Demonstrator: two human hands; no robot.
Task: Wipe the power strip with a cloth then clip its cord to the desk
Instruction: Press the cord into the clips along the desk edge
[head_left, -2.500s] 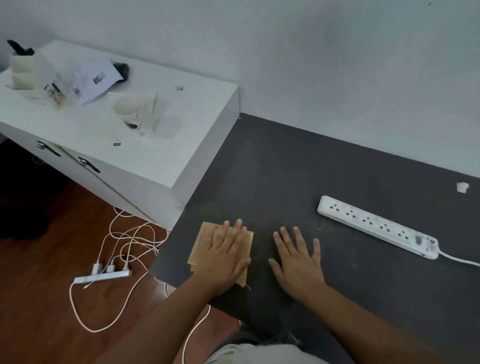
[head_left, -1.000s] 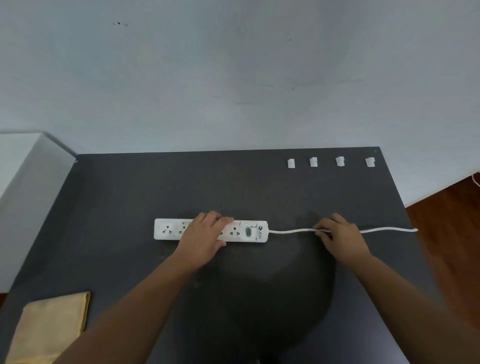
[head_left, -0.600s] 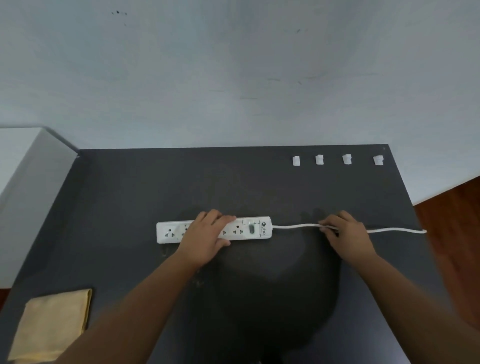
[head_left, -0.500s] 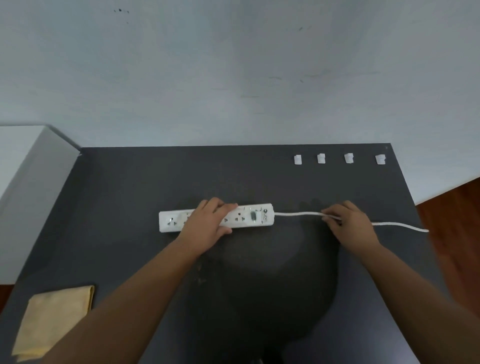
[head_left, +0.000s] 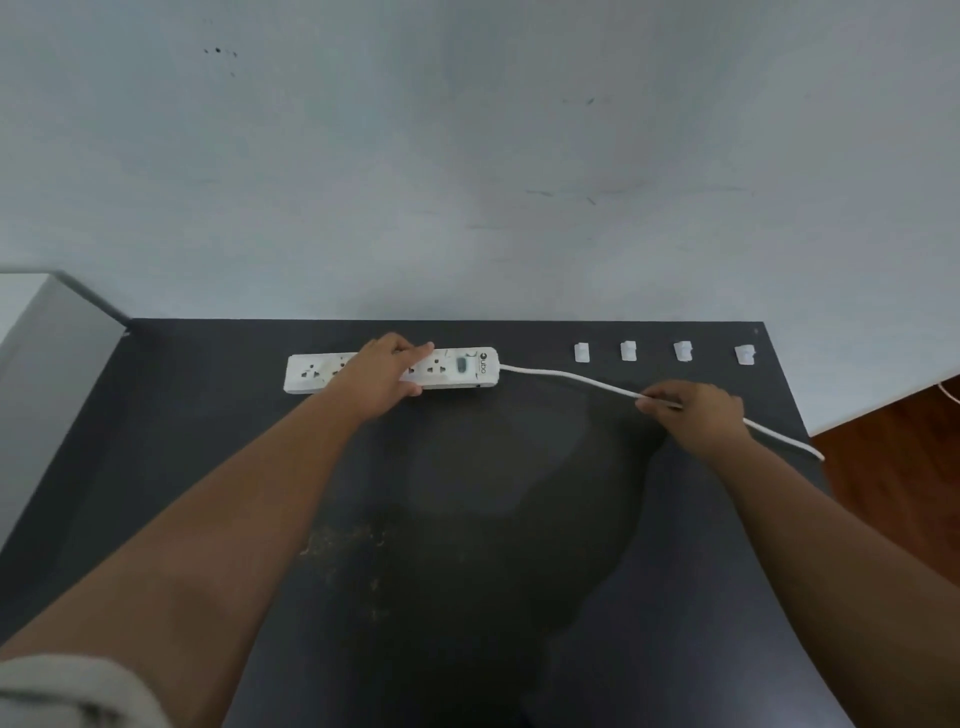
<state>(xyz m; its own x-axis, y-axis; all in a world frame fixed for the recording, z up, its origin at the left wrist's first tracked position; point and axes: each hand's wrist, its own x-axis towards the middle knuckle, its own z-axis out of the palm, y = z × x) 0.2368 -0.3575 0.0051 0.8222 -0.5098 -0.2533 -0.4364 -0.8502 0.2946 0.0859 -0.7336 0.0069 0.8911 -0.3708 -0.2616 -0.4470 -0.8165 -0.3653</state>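
Observation:
A white power strip (head_left: 457, 368) lies near the back edge of the dark desk (head_left: 467, 519), close to the wall. My left hand (head_left: 384, 376) rests over its middle and grips it. Its white cord (head_left: 571, 378) runs right from the strip's end. My right hand (head_left: 696, 413) pinches the cord, which continues past it to the desk's right edge. Several small white cord clips (head_left: 628, 351) stand in a row along the back edge to the right of the strip. The cloth is out of view.
A white cabinet (head_left: 36, 332) stands against the desk's left side. The wall (head_left: 467, 182) rises directly behind the desk. Wooden floor (head_left: 904, 467) shows beyond the right edge.
The power strip has been slid away from me toward the wall under my left hand. My right hand has kept hold of the cord. The yellow cloth has left the view.

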